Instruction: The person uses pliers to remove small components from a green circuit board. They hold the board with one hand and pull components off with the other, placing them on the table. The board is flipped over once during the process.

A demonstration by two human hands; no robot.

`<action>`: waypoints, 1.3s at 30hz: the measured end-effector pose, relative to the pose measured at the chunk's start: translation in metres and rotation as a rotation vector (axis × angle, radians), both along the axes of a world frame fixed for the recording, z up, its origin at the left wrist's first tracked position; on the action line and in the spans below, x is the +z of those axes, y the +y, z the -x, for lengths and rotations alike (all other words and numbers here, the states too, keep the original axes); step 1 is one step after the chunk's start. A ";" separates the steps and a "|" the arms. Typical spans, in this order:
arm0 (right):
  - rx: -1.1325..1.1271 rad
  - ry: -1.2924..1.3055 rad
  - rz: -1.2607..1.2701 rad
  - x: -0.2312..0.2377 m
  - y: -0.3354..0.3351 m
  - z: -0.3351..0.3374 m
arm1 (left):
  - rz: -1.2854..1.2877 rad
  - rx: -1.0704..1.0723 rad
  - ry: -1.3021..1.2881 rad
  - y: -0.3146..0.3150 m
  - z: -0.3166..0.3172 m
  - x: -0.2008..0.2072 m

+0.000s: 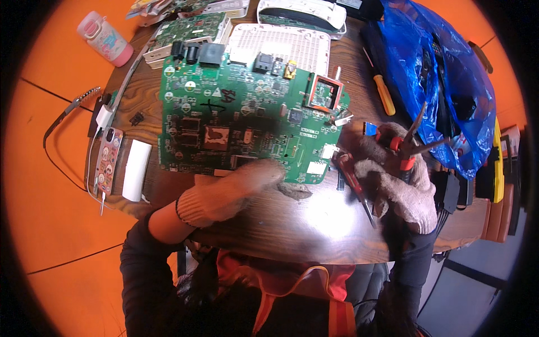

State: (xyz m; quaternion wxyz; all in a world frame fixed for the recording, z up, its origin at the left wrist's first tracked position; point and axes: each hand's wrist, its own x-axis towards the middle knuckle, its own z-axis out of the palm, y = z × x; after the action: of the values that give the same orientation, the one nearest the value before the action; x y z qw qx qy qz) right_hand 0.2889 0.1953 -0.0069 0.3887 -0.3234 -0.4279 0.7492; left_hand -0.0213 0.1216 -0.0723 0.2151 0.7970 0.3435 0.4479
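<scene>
We see the green board in front of us, over the brown table, with its chips and connectors facing up. Its far edge, where black sockets and one yellow socket are placed, covers a part of the white cover. We cannot tell if the board lies flat or is a little lifted.

Our left hand, in a pale knitted glove, is laid over the near edge of the board, and its fingers reach onto the green surface. The fingers are blurred, so we cannot tell whether they grasp the board or only rest on it.

Our right hand, gloved also, is near the right corner of the board and apart from it. It is closed around the red handles of the pliers, whose two tips stand spread and point away from us. A red tool with a thin metal shaft is just beside these fingers; whether they hold it also, we cannot tell.

Beyond the right hand are the yellow screwdriver and the blue bag. On the left side we see the patterned phone, the white block beside it, and, farther, the bottle.
</scene>
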 end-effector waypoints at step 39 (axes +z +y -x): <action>-0.381 -1.104 -1.252 -0.037 0.019 0.003 | 0.153 0.001 0.152 -0.009 0.004 0.024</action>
State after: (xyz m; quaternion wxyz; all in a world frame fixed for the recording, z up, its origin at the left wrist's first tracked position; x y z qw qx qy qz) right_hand 0.2863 0.2146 -0.0435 0.3507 -0.4341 -0.8292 0.0318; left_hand -0.0253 0.1124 -0.0481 0.2483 0.8097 0.3923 0.3588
